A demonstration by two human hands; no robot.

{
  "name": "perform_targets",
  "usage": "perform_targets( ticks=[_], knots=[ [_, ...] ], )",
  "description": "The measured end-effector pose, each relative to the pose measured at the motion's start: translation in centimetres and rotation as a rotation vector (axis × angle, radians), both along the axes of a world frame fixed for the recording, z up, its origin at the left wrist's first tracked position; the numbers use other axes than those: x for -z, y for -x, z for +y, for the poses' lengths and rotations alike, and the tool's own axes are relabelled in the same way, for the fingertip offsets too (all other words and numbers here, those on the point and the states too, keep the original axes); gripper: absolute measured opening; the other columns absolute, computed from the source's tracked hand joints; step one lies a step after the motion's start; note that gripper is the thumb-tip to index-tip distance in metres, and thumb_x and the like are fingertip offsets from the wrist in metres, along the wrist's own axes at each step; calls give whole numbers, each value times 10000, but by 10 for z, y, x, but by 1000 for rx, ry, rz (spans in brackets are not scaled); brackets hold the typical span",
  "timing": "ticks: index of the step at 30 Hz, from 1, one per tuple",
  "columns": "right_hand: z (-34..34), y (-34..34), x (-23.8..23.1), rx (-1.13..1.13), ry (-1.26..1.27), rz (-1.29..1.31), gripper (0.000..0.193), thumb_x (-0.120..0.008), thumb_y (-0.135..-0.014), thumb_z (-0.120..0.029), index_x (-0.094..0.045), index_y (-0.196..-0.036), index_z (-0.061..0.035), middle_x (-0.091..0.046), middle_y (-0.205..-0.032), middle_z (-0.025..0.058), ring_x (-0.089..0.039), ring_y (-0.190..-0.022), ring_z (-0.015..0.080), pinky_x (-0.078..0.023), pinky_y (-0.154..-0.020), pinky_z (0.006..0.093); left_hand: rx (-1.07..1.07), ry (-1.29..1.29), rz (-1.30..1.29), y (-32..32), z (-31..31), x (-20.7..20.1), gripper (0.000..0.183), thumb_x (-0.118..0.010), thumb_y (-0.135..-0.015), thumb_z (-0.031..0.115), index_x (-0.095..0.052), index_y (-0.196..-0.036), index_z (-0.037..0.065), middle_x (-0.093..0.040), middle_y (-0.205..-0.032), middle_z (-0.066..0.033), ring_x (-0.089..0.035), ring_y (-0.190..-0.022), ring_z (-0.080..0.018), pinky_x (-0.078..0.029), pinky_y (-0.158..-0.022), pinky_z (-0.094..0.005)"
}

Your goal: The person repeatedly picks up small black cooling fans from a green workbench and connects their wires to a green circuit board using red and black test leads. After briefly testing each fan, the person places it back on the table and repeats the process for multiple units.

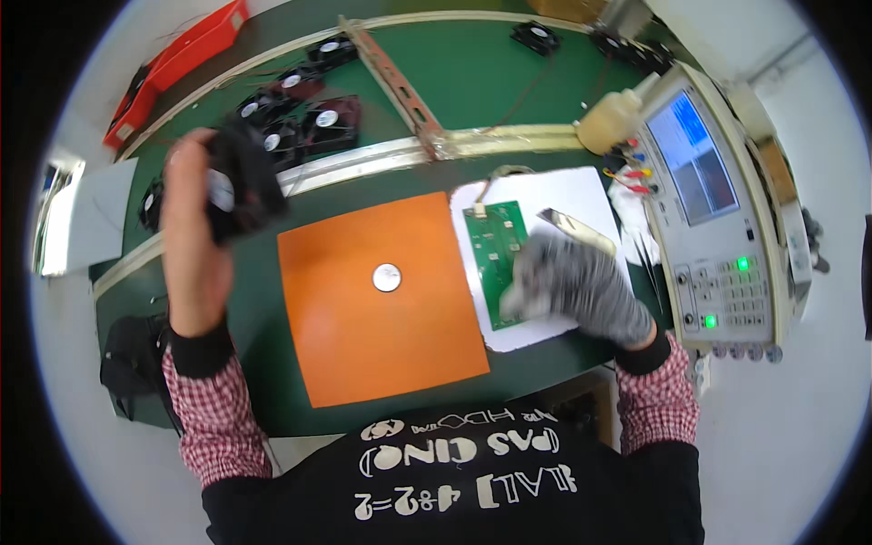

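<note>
A black fan [243,186] is held up over the table [257,291], toward its left edge.
It is gripped by the left hand [195,241]; the gloved right hand [577,286], blurred, is held at the green circuit board [492,236] near the table's right edge, its fingers curled, any grip impossible to tell.

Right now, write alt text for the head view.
A bare left hand holds a black fan above a green workbench; the gloved right hand is over a green circuit board on a white sheet. Between the hands lies an orange mat bearing a round disc, with a lit-screened instrument at right.
</note>
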State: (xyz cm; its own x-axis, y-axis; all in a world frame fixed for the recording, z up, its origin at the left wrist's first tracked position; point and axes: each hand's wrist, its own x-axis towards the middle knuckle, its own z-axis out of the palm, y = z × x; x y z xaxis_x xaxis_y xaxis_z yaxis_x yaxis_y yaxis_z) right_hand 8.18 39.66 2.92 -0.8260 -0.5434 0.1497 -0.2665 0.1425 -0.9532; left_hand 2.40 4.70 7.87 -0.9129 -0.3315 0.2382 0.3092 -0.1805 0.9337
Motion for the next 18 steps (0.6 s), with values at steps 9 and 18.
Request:
perform_targets(
  ticks=[9, 18],
  knots=[
    [4, 35, 45, 323, -110, 321, 256, -718, -785, 22, -723, -1027, -62, -684, -884, 91, -654, -828, 238, -528, -788, 342, 498, 1125, 230, -41, 46, 74, 836, -865, -666, 374, -482, -1334, 49, -492, -1236, -166, -480, -1146, -342, -382, -986, -441],
    [0, 31, 47, 294, -416, 737, 254, -745, -754, -34, -720, -995, -111, -628, -852, 64, -599, -800, 257, -508, -705, 380, 548, 1274, 239, -47, 48, 75, 1124, -919, -493, 460, -438, -1427, 59, -478, -1287, -139, -430, -1185, -349, -314, -1022, -473]
  ],
)
